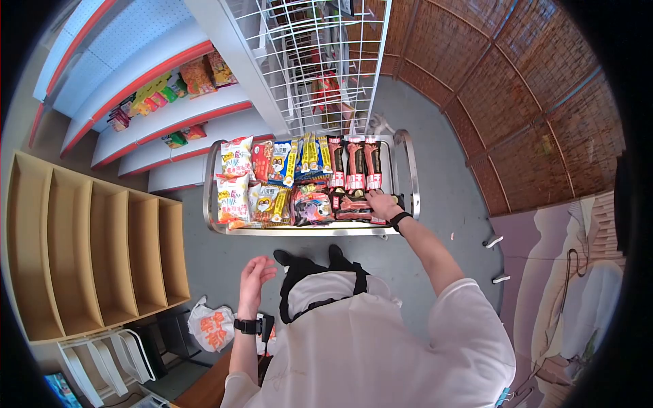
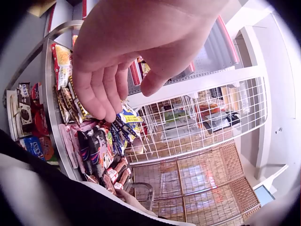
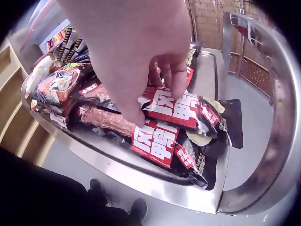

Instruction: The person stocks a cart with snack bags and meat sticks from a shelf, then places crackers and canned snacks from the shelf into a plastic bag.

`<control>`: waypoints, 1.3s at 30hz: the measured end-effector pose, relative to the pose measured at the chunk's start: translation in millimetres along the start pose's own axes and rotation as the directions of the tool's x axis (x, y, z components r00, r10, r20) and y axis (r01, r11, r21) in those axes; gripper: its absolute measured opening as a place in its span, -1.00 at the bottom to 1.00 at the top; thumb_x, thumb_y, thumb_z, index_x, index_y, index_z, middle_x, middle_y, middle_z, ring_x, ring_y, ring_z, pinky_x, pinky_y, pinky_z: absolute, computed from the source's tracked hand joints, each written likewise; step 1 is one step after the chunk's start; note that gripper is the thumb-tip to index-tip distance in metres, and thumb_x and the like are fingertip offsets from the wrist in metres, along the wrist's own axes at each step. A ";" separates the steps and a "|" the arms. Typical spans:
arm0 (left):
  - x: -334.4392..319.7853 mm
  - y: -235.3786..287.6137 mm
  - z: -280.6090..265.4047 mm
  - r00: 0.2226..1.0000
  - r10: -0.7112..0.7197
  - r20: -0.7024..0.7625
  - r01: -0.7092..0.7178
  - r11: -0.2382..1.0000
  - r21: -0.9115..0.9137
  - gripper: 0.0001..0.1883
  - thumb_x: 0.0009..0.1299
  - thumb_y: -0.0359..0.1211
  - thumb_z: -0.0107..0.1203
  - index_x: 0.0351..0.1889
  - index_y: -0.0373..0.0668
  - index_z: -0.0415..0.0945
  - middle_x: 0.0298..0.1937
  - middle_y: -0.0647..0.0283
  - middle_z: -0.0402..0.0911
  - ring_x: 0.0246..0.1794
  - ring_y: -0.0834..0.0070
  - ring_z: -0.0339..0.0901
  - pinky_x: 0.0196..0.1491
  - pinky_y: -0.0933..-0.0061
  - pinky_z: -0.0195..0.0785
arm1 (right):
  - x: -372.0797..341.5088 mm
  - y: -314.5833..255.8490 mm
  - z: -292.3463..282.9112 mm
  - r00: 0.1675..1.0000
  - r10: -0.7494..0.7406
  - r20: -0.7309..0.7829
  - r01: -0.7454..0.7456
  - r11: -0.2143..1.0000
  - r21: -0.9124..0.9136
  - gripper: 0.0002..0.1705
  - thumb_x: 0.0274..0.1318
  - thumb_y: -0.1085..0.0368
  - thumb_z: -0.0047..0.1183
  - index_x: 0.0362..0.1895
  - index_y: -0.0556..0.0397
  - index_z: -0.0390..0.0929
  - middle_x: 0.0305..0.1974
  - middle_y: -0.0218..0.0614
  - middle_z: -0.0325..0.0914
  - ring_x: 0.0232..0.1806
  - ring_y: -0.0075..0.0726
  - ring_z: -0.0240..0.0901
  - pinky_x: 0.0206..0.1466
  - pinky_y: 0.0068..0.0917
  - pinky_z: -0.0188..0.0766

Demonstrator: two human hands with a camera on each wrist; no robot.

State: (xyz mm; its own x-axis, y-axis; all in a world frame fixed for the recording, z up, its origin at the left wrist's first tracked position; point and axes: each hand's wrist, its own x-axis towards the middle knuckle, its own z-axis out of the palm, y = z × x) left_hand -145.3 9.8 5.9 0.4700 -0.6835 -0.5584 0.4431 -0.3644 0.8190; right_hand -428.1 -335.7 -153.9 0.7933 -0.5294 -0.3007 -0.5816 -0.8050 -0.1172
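1. Right hand, right of centre in the head frame: grasping. Thumb on the near edge, fingers curled over the far edge of the upper black packet, mid right wrist frame. Across-the-width hold, probably because the packet is long and narrow.
2. That packet lies flat at the lower right corner of the cart, partly over the lower black packet. Red labels face up, likely for easy reading.
3. Left hand, lower centre-left of the head frame: released, fingers loosely bent, nothing held, apart from the cart. Seemingly idle; one hand appears enough here.
4. Red-and-black packets, upper right of the cart: side by side lengthwise, presumably to save width.
5. White bags at the cart's left end, blue-and-yellow bags upper middle, dark pink-printed bag lower middle. Looks grouped by kind.
6. White shelf, upper left: more packets along it.
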 end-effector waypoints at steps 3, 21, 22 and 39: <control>0.3 -0.9 -0.2 1.000 -0.002 -0.005 0.002 1.000 -0.015 -0.69 0.47 -0.26 -0.02 0.03 -0.29 0.42 -0.10 0.13 0.60 -0.23 0.46 0.59 -0.13 0.50 0.48 | -0.2 -0.5 1.9 1.000 -0.013 -0.028 0.013 1.000 0.008 -0.34 -0.26 0.20 0.34 0.01 0.10 0.40 -0.01 -0.13 0.41 0.10 -0.04 0.36 0.09 -0.22 0.43; 15.0 -57.6 -30.4 0.995 0.016 -0.095 -0.011 0.999 0.046 -0.74 0.44 -0.28 0.00 -0.02 -0.23 0.45 -0.18 0.21 0.62 -0.27 0.53 0.59 -0.18 0.52 0.46 | 4.0 -11.5 -14.0 1.000 -0.011 0.018 0.010 0.996 0.084 -0.27 -0.21 0.20 0.31 0.10 0.09 0.31 0.06 -0.03 0.35 0.15 0.08 0.32 0.16 -0.14 0.38; 15.3 -66.2 -34.4 0.990 -0.003 -0.138 0.013 0.997 0.074 -0.76 0.41 -0.31 0.02 -0.05 -0.22 0.47 -0.20 0.25 0.62 -0.30 0.55 0.57 -0.22 0.53 0.45 | 5.3 -9.8 -12.5 0.999 -0.005 0.044 0.002 0.997 0.081 -0.24 -0.19 0.14 0.32 0.12 0.09 0.29 0.07 -0.03 0.34 0.14 0.09 0.32 0.14 -0.13 0.39; 5.4 -251.1 -159.0 0.833 -0.399 -0.383 0.416 0.908 -0.041 -0.72 0.28 -0.25 0.12 -0.26 -0.32 0.53 -0.38 0.20 0.61 -0.49 0.45 0.60 -0.46 0.44 0.48 | 15.7 -0.8 -72.7 0.990 0.081 0.112 -0.100 0.979 0.180 -0.28 -0.10 0.01 0.26 0.12 0.13 0.38 -0.03 0.01 0.49 0.00 0.13 0.46 0.09 -0.15 0.41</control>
State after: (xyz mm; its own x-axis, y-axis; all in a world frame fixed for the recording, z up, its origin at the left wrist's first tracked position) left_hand -132.7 198.1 -223.6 0.5071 -0.1820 -0.8424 0.6295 -0.5894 0.5063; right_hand -402.1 -362.9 -89.8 0.7187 -0.5593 -0.4130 -0.6808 -0.6866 -0.2550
